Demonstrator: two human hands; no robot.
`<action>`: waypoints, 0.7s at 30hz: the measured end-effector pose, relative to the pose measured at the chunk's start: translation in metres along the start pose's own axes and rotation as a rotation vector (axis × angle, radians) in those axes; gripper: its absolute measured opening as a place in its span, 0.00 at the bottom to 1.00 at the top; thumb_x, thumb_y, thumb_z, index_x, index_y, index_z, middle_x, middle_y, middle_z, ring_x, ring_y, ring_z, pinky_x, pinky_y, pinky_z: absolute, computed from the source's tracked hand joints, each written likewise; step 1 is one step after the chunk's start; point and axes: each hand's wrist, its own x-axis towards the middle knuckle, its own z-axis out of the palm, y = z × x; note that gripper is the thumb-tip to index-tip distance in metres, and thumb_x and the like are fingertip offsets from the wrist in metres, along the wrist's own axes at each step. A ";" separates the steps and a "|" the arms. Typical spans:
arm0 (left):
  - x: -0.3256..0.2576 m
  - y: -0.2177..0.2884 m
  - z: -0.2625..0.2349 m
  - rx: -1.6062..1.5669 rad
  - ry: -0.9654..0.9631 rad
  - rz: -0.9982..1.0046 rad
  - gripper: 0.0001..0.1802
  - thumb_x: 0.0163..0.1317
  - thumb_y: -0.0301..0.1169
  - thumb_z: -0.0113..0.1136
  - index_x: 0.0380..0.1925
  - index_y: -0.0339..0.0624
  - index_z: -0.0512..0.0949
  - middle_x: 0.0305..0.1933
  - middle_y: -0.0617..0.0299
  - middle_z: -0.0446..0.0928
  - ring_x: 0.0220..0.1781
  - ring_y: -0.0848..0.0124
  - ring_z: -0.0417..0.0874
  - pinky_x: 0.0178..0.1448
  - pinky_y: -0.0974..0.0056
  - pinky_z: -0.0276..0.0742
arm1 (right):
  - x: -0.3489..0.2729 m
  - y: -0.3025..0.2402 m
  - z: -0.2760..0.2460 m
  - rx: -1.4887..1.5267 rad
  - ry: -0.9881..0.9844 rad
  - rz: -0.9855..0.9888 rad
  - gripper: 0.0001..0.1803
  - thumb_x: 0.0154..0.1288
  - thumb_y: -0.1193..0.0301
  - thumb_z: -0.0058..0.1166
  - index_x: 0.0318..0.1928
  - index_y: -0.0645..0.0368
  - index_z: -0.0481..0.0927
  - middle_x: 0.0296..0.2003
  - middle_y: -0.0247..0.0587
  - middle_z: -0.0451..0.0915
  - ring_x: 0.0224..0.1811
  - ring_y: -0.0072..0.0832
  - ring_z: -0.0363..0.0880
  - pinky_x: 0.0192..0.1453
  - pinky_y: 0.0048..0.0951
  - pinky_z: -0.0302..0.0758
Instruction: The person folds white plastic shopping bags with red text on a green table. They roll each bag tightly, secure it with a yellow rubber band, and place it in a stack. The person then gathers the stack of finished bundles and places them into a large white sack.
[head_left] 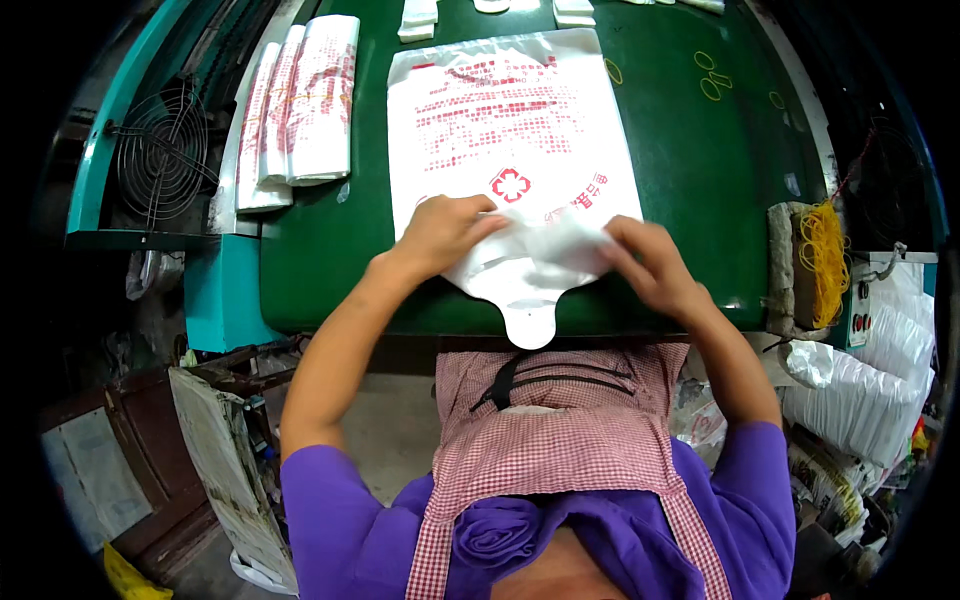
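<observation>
A large white plastic bag (505, 120) with red printing lay flat across the middle of the green tabletop (720, 190), its rounded tab poking just past the tabletop's near edge. The left hand (440, 237) was over the bag's left part, close to the tabletop's near edge, thumb and forefinger touching the plastic with a narrow space between them. The right hand (655, 262) was at the bag's right side, blurred, fingers curled and thumb apart, beside a loose, rumpled part of the plastic; whether either hand gripped it firmly, I could not tell. Folded bundles of similar bags (325, 105) lay along the tabletop's left side, and small white stacks (418, 18) sat at its far edge. Thin yellow loops (711, 75) lay on the tabletop's right part, while a hank of yellow bands (822, 265) hung just beyond its right edge. A round fan guard (162, 155) stood left of the tabletop, and a checked apron (570, 450) covered the person before its near edge.
</observation>
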 end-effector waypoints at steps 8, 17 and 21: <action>-0.065 0.052 0.017 0.302 -0.093 0.337 0.27 0.52 0.29 0.57 0.56 0.48 0.74 0.66 0.47 0.65 0.65 0.50 0.69 0.64 0.51 0.67 | 0.044 -0.001 0.056 -0.559 0.022 -0.192 0.13 0.59 0.65 0.57 0.44 0.53 0.78 0.45 0.45 0.78 0.45 0.39 0.78 0.44 0.38 0.75; -0.018 0.036 0.003 -0.003 0.058 0.111 0.17 0.54 0.23 0.52 0.45 0.42 0.78 0.34 0.48 0.81 0.39 0.51 0.82 0.43 0.53 0.78 | 0.153 0.115 -0.093 -0.927 0.464 0.506 0.27 0.68 0.56 0.46 0.64 0.51 0.66 0.67 0.47 0.61 0.69 0.47 0.57 0.64 0.59 0.59; 0.022 0.005 -0.017 -0.231 -0.266 -0.270 0.14 0.60 0.35 0.57 0.40 0.37 0.79 0.28 0.44 0.78 0.30 0.49 0.80 0.38 0.53 0.74 | 0.115 0.058 -0.055 -0.904 0.578 -0.054 0.26 0.64 0.56 0.52 0.59 0.54 0.71 0.63 0.54 0.66 0.66 0.51 0.61 0.64 0.55 0.61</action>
